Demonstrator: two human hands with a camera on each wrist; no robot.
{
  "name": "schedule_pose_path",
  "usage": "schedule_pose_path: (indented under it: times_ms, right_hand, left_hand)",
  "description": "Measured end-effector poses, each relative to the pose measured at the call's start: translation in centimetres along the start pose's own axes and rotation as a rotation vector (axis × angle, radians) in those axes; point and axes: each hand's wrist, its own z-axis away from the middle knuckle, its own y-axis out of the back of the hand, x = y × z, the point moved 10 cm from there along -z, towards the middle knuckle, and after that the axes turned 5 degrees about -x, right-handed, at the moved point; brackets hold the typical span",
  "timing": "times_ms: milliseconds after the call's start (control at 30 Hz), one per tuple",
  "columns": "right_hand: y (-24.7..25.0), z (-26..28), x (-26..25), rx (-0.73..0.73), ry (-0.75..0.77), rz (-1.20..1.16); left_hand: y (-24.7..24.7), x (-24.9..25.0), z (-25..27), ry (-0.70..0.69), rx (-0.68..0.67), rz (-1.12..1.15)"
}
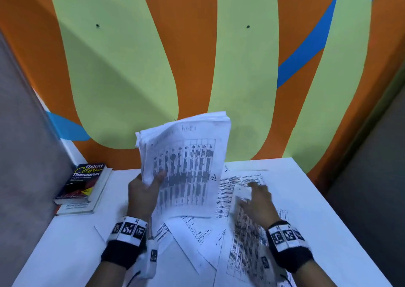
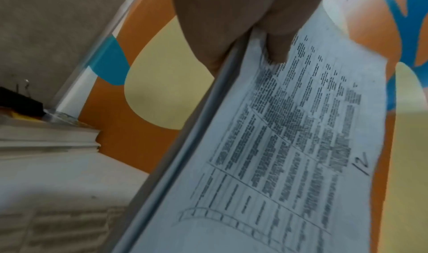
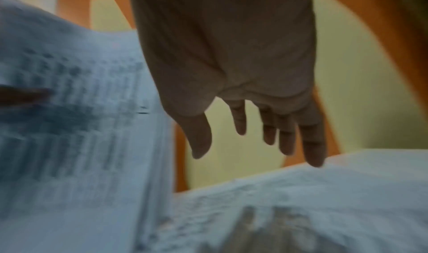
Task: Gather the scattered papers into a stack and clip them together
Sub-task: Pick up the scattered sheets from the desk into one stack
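Your stack of papers (image 1: 186, 166) stood nearly upright above the table (image 1: 317, 199), long axis running up and down, printed table facing you, top edge leaning slightly toward the wall. A handwritten "12" sat near the stack's right edge; the scribble along the top was too blurred to read. Your left hand (image 1: 143, 192) pinched the stack at its lower left edge, thumb (image 2: 277, 44) pressed on the front sheet. Right of the stack, your right hand (image 1: 256, 201) hovered with fingers (image 3: 287, 140) spread and slack over the loose sheets (image 1: 241, 232) lying flat, gripping nothing. More sheets fanned out below the stack, overlapping at angles. Left of the stack, a book (image 1: 82, 181) reading "Oxford Colour Thesaurus" topped another book, a black binder clip (image 2: 20, 101) on it. Bare tabletop stretched right of the sheets to the table's edge.
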Motion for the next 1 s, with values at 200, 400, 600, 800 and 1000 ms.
schedule_pose_path:
  times_ms: [200, 400, 600, 800, 1000]
  right_hand:
    - [1.2, 5.0, 15.7, -0.045, -0.591, 0.113]
    - [-0.7, 5.8, 15.7, -0.049, -0.662, 0.104]
    - [0.3, 6.1, 15.5, 0.014, -0.592, -0.083]
    - [8.8, 5.5, 11.7, 0.18, -0.145, -0.038]
    - [15.6, -1.1, 3.8, -0.076, 0.081, 0.137]
  left_hand:
    - [3.9, 1.0, -1.0, -0.06, 0.177, -0.099]
    - [2.9, 0.3, -1.0, -0.047, 0.195, -0.11]
    - [1.8, 0.0, -0.6, -0.03, 0.168, -0.094]
    - [3.5, 0.5, -1.0, -0.008, 0.212, -0.084]
    - [6.2, 2.2, -0.8, -0.019, 0.297, -0.122]
